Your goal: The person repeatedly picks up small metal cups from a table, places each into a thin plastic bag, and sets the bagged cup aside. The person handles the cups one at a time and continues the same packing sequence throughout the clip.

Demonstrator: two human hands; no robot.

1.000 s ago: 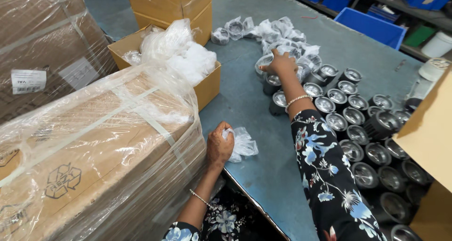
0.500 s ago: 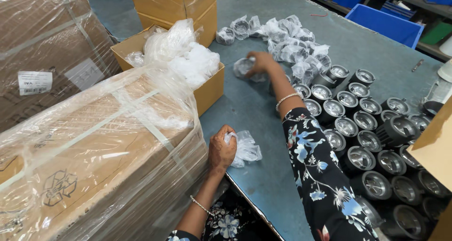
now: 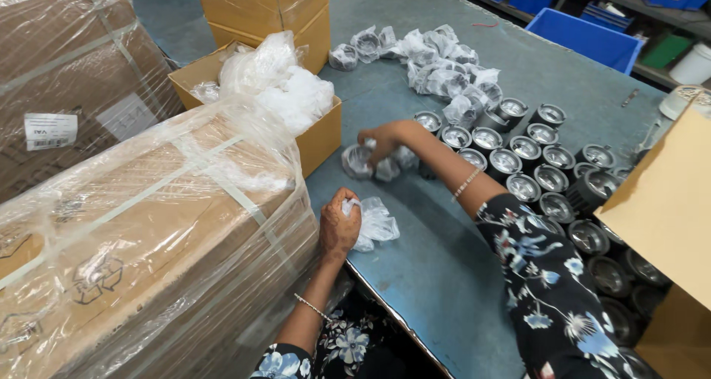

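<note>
Two hands work over the blue-grey desk (image 3: 444,275): the left hand (image 3: 339,227) sits near the desk's front edge with its fingers closed around a crumpled clear plastic bag (image 3: 376,223). Just beyond it, toward the desk's left edge, the right hand (image 3: 381,143) grips a bagged round lamp (image 3: 361,162). Rows of bare lamps (image 3: 544,168) stand to the right, and a pile of wrapped lamps (image 3: 437,60) lies toward the far edge.

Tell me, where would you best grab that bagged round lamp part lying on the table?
Probably around its round body, coming down from above. The bagged lamp part lies tipped on the table, wrapped in loose, slippery plastic, so the bag itself gives a poor hold. The right hand rests on it from above; the left hand holds an empty bag.
</note>
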